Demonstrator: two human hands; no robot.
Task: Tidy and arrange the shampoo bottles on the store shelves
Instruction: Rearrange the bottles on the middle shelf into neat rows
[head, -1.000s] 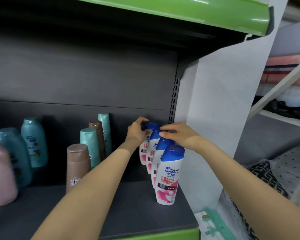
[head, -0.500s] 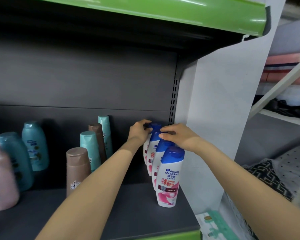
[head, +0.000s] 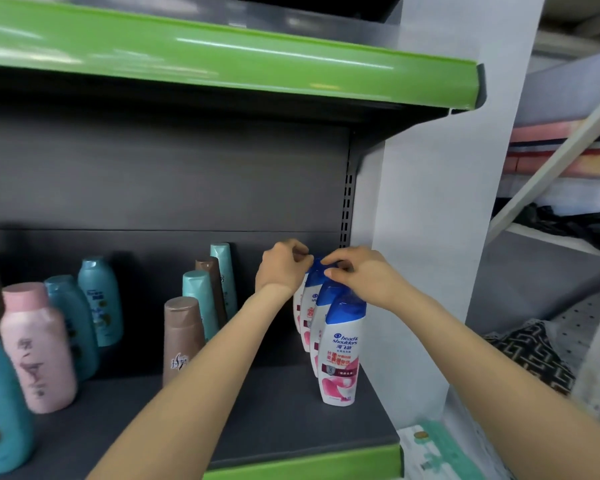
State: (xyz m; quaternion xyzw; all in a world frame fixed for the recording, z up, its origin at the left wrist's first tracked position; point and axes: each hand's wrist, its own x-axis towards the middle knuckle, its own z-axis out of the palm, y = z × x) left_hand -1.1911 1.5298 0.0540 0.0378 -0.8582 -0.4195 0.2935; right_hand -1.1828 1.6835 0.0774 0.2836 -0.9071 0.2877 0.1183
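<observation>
at the right end of the dark shelf, hard against the white side panel, a front-to-back file of white shampoo bottles with blue caps stands upright, each just behind the next. the front bottle shows a pink lower label and sits near the shelf's green front edge; the ones behind it are mostly hidden.

the left hand is curled against the left side of the rearmost blue caps, its fingers bent round one of them. the right hand comes in from the right, thumb and fingers pinching a cap near the back of the file, its wrist passing over the front bottle's cap.

toward the middle of the shelf stand two brown bottles and two teal bottles, well apart from the file. near the shelf's left end are a pink bottle and more teal ones, blurred. above runs an upper shelf with a green front lip.
</observation>
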